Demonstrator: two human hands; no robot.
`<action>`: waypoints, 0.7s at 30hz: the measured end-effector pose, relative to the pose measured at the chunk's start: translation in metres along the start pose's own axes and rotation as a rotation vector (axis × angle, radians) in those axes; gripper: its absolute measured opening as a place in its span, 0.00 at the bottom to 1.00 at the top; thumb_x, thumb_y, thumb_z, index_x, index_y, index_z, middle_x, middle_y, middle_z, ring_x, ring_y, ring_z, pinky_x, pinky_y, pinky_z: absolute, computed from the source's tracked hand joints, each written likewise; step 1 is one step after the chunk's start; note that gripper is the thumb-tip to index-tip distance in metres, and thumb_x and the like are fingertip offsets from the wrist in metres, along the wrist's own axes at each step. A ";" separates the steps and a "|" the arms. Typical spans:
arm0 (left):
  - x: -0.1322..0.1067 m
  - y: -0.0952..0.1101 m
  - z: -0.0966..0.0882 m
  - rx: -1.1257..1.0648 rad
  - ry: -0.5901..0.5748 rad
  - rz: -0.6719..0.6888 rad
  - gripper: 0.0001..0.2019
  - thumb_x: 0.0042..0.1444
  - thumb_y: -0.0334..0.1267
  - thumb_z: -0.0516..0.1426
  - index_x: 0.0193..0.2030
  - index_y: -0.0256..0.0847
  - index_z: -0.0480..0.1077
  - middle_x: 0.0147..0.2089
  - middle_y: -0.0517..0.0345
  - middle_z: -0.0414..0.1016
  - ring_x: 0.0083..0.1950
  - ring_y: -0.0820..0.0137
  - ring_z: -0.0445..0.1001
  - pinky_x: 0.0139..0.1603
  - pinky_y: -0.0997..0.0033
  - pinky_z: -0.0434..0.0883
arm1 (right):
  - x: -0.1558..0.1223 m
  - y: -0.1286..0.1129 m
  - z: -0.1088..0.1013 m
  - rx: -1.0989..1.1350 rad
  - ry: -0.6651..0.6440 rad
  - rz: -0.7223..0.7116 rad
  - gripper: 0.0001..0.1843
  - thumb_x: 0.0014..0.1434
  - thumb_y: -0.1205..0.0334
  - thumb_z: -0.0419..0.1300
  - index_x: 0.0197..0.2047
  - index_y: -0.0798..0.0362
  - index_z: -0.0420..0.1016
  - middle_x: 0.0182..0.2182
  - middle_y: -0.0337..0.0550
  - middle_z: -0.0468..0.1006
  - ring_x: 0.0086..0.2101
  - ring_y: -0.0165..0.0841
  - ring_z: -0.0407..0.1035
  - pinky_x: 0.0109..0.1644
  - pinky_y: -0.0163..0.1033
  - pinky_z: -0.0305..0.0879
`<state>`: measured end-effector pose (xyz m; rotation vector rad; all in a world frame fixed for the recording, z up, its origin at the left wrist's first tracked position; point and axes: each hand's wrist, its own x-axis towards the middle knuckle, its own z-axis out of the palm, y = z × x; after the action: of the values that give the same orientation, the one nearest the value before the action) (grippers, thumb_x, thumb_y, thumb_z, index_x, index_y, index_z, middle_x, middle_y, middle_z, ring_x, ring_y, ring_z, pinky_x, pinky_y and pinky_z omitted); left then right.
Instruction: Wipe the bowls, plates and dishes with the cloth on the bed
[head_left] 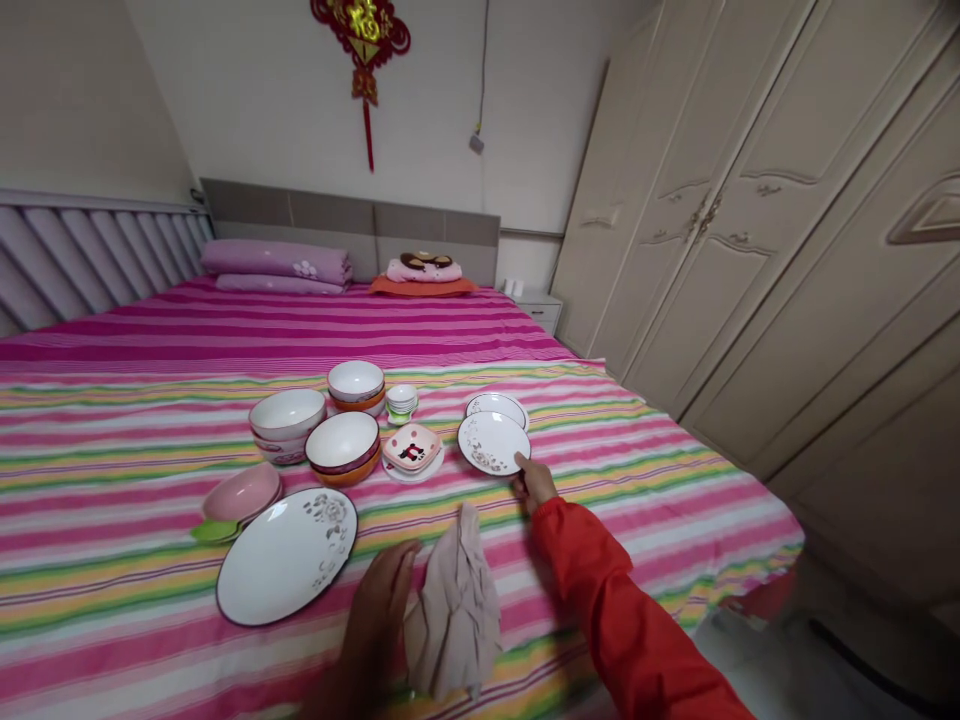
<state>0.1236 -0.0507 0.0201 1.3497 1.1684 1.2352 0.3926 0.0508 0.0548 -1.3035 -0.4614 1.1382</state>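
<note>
My right hand (535,484), in a red sleeve, pinches the near rim of a white plate (491,440) with a dark edge and a grey floral print. That plate overlaps another similar plate (499,405) behind it. My left hand (382,600) is low in the middle, somewhat blurred, with its fingers against a crumpled beige cloth (456,620); it appears to grip the cloth's left side, though the thumb is hidden. Left of that hand lies a large oval plate (281,565) with a floral print.
Stacked bowls (343,445), more bowls (287,415) and further bowls (356,382) stand left of centre. Near them are small dishes (402,397), a square patterned dish (412,447) and a pink bowl (241,492). Striped bedding (645,500) lies underneath; wardrobes (750,220) stand right.
</note>
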 end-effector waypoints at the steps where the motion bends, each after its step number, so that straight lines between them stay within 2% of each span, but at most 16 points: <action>1: 0.000 0.000 0.000 -0.002 -0.005 0.003 0.09 0.53 0.42 0.57 0.39 0.47 0.77 0.45 0.49 0.77 0.54 0.55 0.69 0.63 0.55 0.58 | 0.006 -0.002 0.002 0.003 0.024 0.005 0.17 0.56 0.56 0.61 0.22 0.52 0.59 0.08 0.33 0.63 0.08 0.21 0.48 0.11 0.27 0.40; 6: 0.001 -0.001 0.001 0.110 -0.022 0.019 0.11 0.55 0.46 0.55 0.40 0.47 0.77 0.47 0.47 0.75 0.52 0.54 0.69 0.60 0.55 0.61 | 0.027 -0.006 0.011 0.020 0.112 0.047 0.12 0.59 0.61 0.58 0.27 0.52 0.61 0.10 0.35 0.67 0.09 0.22 0.51 0.11 0.26 0.44; 11: 0.001 -0.003 0.001 0.118 -0.015 0.007 0.12 0.54 0.49 0.56 0.38 0.48 0.77 0.45 0.48 0.75 0.50 0.54 0.69 0.59 0.57 0.61 | 0.041 -0.006 0.019 0.031 0.155 0.068 0.09 0.60 0.61 0.57 0.30 0.52 0.62 0.10 0.35 0.68 0.09 0.23 0.53 0.10 0.26 0.46; 16: 0.000 -0.003 0.001 0.221 -0.026 0.030 0.12 0.56 0.48 0.54 0.39 0.48 0.75 0.44 0.49 0.76 0.49 0.56 0.70 0.55 0.58 0.65 | 0.048 -0.004 0.024 0.038 0.145 0.059 0.09 0.62 0.60 0.56 0.31 0.53 0.63 0.12 0.37 0.70 0.09 0.22 0.52 0.10 0.26 0.48; 21: -0.002 -0.007 0.000 0.317 -0.042 0.093 0.13 0.60 0.46 0.51 0.42 0.46 0.73 0.45 0.52 0.75 0.49 0.61 0.71 0.53 0.59 0.68 | 0.048 0.001 0.024 0.024 0.101 0.049 0.12 0.63 0.55 0.55 0.32 0.54 0.65 0.14 0.39 0.74 0.09 0.24 0.55 0.11 0.28 0.50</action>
<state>0.1237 -0.0517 0.0132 1.6713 1.3245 1.1117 0.3932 0.1038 0.0455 -1.3510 -0.3418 1.1096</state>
